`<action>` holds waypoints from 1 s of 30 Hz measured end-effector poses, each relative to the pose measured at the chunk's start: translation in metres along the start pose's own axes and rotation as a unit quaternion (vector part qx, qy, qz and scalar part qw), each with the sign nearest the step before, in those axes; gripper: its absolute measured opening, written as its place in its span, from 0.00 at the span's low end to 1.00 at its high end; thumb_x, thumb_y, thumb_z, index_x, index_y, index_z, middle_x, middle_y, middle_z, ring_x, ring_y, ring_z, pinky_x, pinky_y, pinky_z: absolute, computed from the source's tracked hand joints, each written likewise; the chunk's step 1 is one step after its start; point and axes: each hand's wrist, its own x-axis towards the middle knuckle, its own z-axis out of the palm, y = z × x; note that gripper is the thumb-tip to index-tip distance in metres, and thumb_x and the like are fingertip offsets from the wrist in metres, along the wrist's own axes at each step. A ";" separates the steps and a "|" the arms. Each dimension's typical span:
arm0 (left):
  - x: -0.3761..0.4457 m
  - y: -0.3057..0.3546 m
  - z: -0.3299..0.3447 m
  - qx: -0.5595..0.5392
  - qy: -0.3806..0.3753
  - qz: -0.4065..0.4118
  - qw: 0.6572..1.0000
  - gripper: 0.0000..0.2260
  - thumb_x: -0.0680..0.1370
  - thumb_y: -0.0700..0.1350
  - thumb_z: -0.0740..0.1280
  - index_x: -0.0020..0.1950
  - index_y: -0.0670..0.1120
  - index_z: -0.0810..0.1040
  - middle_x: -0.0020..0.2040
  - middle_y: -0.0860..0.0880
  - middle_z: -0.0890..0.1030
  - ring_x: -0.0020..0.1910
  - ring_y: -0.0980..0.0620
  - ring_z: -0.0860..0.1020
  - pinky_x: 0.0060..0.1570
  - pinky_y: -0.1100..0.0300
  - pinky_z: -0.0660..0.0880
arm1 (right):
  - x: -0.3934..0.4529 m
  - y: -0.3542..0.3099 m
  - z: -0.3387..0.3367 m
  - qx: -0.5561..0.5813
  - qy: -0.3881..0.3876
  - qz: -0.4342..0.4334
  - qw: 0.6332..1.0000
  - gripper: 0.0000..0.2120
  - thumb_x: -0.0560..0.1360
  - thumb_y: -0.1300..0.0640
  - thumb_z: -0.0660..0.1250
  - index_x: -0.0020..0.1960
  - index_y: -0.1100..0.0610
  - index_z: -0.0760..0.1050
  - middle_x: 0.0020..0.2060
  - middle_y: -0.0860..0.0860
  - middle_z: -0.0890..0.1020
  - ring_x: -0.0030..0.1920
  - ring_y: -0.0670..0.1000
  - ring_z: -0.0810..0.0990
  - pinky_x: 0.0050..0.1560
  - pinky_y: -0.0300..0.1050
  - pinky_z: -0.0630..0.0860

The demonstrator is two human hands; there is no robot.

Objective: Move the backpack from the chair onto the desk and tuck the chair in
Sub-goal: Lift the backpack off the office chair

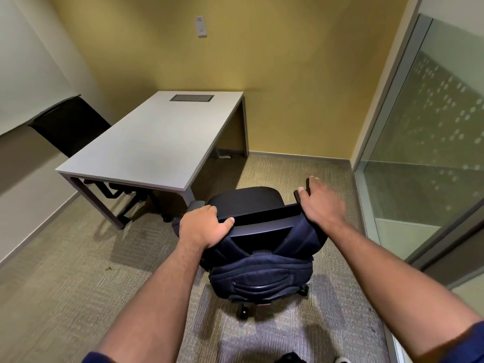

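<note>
A dark navy backpack (262,268) hangs on the rear of a black office chair (246,199), its straps draped over the backrest's top edge. The chair stands on the carpet just off the desk's near right corner, with its seat facing the grey desk (154,142). My left hand (201,226) grips the left top corner of the backrest, where a strap lies. My right hand (319,203) lies over the right top corner, thumb and fingers around a dark piece there. Motion blur hides whether that piece is an armrest or a strap.
A second black chair (70,124) is tucked in at the desk's far left side, against the white wall. A grey cable hatch (191,98) is set into the desktop. A glass partition (429,127) runs along the right. Carpet stretches to my left.
</note>
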 end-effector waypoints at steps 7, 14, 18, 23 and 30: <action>0.000 -0.003 0.000 -0.001 0.007 -0.001 1.000 0.29 0.77 0.71 0.54 0.56 0.48 0.78 0.53 0.49 0.82 0.53 0.46 0.81 0.47 0.53 0.73 | -0.003 0.010 0.016 0.197 0.055 0.210 0.956 0.45 0.68 0.23 0.63 0.62 0.62 0.77 0.58 0.59 0.80 0.59 0.62 0.79 0.56 0.55 0.79; -0.001 -0.004 0.001 -0.002 0.010 0.001 1.000 0.30 0.76 0.71 0.53 0.56 0.49 0.78 0.54 0.49 0.82 0.53 0.46 0.81 0.48 0.53 0.75 | 0.003 0.014 -0.003 0.348 0.010 0.309 0.885 0.28 0.59 0.37 0.82 0.41 0.58 0.78 0.38 0.53 0.82 0.38 0.55 0.81 0.38 0.46 0.76; -0.002 -0.003 0.001 0.001 0.011 0.002 1.000 0.29 0.77 0.70 0.53 0.57 0.48 0.78 0.55 0.49 0.82 0.54 0.46 0.80 0.48 0.53 0.74 | 0.004 0.014 -0.008 0.301 0.007 0.315 0.900 0.22 0.62 0.40 0.81 0.40 0.57 0.80 0.37 0.52 0.83 0.38 0.55 0.82 0.38 0.45 0.76; -0.003 -0.001 -0.001 -0.009 0.014 0.000 1.000 0.30 0.77 0.70 0.53 0.58 0.48 0.79 0.55 0.50 0.83 0.54 0.47 0.81 0.49 0.53 0.75 | 0.001 0.025 -0.022 0.282 0.021 0.314 0.906 0.21 0.64 0.39 0.79 0.42 0.57 0.82 0.39 0.54 0.85 0.40 0.56 0.82 0.38 0.45 0.75; -0.004 0.009 0.000 -0.006 0.016 0.001 1.000 0.30 0.77 0.70 0.53 0.57 0.48 0.79 0.54 0.49 0.82 0.54 0.46 0.81 0.48 0.53 0.75 | -0.004 0.022 -0.030 0.253 0.037 0.292 0.922 0.25 0.71 0.39 0.73 0.54 0.59 0.78 0.46 0.56 0.82 0.45 0.59 0.78 0.42 0.46 0.71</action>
